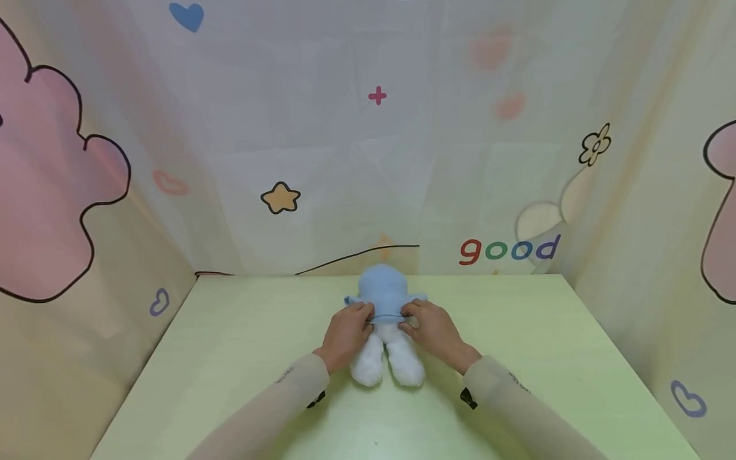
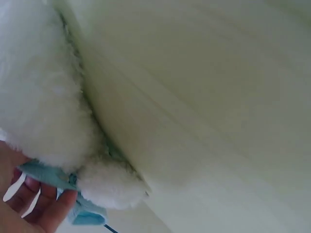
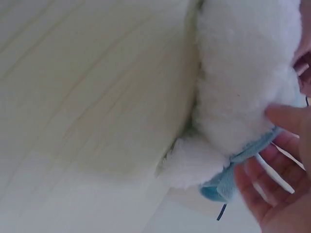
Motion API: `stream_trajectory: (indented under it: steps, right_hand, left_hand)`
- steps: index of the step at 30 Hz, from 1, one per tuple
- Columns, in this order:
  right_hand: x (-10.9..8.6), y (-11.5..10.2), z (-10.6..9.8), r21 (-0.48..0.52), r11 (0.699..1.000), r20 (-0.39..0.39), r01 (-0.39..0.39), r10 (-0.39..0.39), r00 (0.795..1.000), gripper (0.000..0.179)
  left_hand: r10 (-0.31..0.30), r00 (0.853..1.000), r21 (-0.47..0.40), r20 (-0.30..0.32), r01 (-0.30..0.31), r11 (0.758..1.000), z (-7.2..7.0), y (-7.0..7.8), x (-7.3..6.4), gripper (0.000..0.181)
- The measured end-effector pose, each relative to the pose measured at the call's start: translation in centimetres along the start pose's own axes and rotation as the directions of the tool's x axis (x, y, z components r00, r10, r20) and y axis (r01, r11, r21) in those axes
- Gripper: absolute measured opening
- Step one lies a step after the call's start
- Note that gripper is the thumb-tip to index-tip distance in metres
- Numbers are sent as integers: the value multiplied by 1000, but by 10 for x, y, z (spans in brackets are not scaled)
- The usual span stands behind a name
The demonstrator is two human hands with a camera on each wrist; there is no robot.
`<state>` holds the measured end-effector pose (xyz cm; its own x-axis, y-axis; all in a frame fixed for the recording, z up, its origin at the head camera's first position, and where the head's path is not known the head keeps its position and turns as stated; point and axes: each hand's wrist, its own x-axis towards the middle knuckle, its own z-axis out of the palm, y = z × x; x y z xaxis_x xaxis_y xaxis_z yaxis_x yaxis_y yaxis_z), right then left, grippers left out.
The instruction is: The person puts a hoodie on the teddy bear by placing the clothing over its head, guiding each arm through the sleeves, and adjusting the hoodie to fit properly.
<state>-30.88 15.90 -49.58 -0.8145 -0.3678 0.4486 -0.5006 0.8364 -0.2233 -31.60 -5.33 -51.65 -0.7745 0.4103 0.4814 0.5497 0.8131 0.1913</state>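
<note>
At far left, a pink cartoon figure (image 1: 40, 191) is printed on the cloth beside your pale green table (image 1: 230, 358). A light sleeve (image 1: 264, 409) leads to your left hand (image 1: 347, 332), which pinches the lower edge of a blue top (image 1: 385, 297), fingers curled beneath the cloth in the left wrist view. Between your hands, in the middle of the far part of the table, lies the white plush toy (image 1: 368, 367), its fluffy legs pointing toward you and its head end near the cloth wall (image 1: 322, 96). Judging by how things lie, the dressing work looks well along: the blue top covers the toy's upper part, its sides stick out to left and right, and its edge crosses near the top of the legs, which are bare. What appears left is the handling of that edge; you cannot tell from here whether it is being drawn down or up. No box or bowl shows; the top alone encloses anything, namely the toy's upper part. On the right, your right hand (image 1: 432, 329) pinches the same edge, thumb against white fur, fingers curved under the blue cloth. Beyond your right sleeve (image 1: 535, 409), the wall carries the colorful word "good" (image 1: 513, 250).
</note>
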Motion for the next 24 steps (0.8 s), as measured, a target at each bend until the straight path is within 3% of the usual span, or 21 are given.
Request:
stream_trajectory:
  steps: [6, 9, 14, 18, 20, 24]
  right_hand:
    - [4, 3, -9, 1, 1000, 101, -6, 6, 995, 24]
    - [5, 4, -13, -5, 999, 153, -34, 34, 988, 25]
    - [6, 9, -18, -2, 999, 215, -46, 45, 976, 35]
    - [12, 9, -10, -62, 998, 201, 11, 2, 980, 26]
    - [14, 7, -6, -93, 994, 182, 56, -38, 983, 21]
    - [19, 5, 0, -178, 968, 111, 177, -159, 981, 30]
  left_hand:
    - [42, 994, -83, 97, -34, 996, -12, -8, -4, 11]
    - [19, 983, -123, 180, 3, 992, -16, -13, -5, 18]
    - [7, 952, -183, 306, 51, 982, -23, -25, 1, 38]
    - [27, 951, -187, 309, 33, 982, -18, -29, 5, 26]
    - [41, 957, -149, 287, 2, 989, -14, -26, 6, 20]
    - [69, 972, -15, 227, -67, 998, -9, -21, 8, 15]
